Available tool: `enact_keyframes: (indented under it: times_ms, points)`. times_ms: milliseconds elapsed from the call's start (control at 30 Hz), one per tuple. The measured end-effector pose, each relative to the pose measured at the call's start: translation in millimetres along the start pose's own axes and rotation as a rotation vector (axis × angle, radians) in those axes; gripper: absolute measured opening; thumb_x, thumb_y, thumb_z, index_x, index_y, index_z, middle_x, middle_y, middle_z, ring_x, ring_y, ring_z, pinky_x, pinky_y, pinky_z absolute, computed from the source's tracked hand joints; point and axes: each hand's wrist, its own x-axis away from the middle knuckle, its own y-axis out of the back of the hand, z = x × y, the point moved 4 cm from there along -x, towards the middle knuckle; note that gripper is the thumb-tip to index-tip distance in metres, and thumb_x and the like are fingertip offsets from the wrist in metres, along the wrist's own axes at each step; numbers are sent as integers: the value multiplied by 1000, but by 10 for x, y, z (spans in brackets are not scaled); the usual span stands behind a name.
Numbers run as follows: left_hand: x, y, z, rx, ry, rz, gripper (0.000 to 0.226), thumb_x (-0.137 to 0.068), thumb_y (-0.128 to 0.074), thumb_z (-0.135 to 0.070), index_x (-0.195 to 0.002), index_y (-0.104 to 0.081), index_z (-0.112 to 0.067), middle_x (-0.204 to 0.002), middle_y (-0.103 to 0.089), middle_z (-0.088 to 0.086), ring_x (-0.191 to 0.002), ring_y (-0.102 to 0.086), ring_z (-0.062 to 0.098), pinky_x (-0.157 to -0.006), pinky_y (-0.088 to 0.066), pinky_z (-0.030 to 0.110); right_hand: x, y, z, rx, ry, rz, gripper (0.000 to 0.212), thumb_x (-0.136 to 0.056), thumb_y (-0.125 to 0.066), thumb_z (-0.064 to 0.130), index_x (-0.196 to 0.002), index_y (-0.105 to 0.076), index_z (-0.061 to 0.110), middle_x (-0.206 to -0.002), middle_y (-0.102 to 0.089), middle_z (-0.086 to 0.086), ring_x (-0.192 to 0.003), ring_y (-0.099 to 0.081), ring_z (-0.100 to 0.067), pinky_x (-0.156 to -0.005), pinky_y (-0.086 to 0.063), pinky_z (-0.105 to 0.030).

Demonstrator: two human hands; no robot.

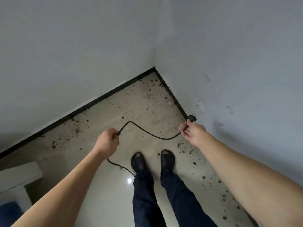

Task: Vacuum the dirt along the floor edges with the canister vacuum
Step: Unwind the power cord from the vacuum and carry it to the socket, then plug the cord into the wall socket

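A black power cord sags between my two hands. My left hand is closed around the cord; below it the cord trails down past my left foot. My right hand pinches the cord just behind its black plug, which is held near a white wall socket low on the right wall. Dark crumbs of dirt are scattered over the beige floor, thickest along the black baseboard and in the corner. The canister vacuum itself is out of view.
Two white walls meet in a corner ahead. My feet in black clogs stand on the glossy tile. A white block-like object sits at the lower left, with something blue below it.
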Motion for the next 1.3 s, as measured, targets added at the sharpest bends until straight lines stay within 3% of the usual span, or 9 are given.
enact_keyframes:
  times_ms: [100,200,367,500,700,867,1100,1300]
  points:
    - [-557,-448,136,-84,-21,66,20,-95,-43,-10,-110,-56,-15,-79,-58,10,-62,-50,22,-53,-36,27,-583,-34,-68,-75,1,-98,11,-99,-58,13,-107,-60,6,-96,-70,-16,-77,-68,-22,-61,-57,-32]
    - [-982,-778,319,-137,-67,48,19,-97,-47,-24,-108,-62,-18,-77,-59,5,-63,-51,21,-57,-34,28,-1100,-108,-95,-128,9,-144,15,-100,-57,14,-112,-58,4,-88,-65,-14,-68,-61,-17,-57,-60,-31]
    - [-1605,-1242,694,-92,-61,68,17,-94,-49,-10,-95,-66,-11,-72,-62,11,-63,-54,28,-60,-42,31,-1903,-216,16,-179,87,-204,24,-102,-54,21,-121,-52,7,-90,-64,-11,-64,-57,-14,-52,-55,-23]
    - [-1871,-1503,779,-39,-62,108,18,-95,-45,-8,-91,-61,-14,-73,-64,10,-64,-60,30,-60,-48,33,-2270,-213,78,-132,214,-267,23,-104,-50,23,-122,-53,9,-79,-63,-8,-62,-59,-13,-62,-58,-26]
    - [-1974,-1585,530,-13,-92,124,17,-97,-45,-11,-92,-62,-13,-76,-66,11,-67,-62,28,-55,-43,24,-2337,-220,71,-107,336,-376,22,-105,-48,24,-115,-57,7,-74,-63,-5,-55,-58,-10,-51,-53,-21]
    - [-1992,-1559,251,10,-127,125,17,-97,-45,-11,-92,-61,-13,-74,-65,8,-69,-62,26,-55,-44,24,-2269,-209,142,-92,379,-329,22,-104,-49,23,-114,-58,5,-75,-65,-5,-56,-61,-11,-50,-54,-20]
    - [-1940,-1678,113,29,-135,136,15,-96,-47,-10,-93,-62,-11,-72,-65,5,-66,-62,20,-55,-42,22,-2289,-215,174,-155,295,-268,20,-103,-52,24,-85,-56,15,-73,-62,-4,-56,-60,-12,-49,-50,-21]
    - [-1884,-1648,128,25,-112,129,15,-96,-47,-9,-97,-62,-9,-73,-65,6,-66,-61,18,-53,-39,18,-2269,-211,169,-209,252,-252,19,-102,-54,22,-86,-57,14,-72,-62,-4,-57,-61,-14,-50,-48,-22]
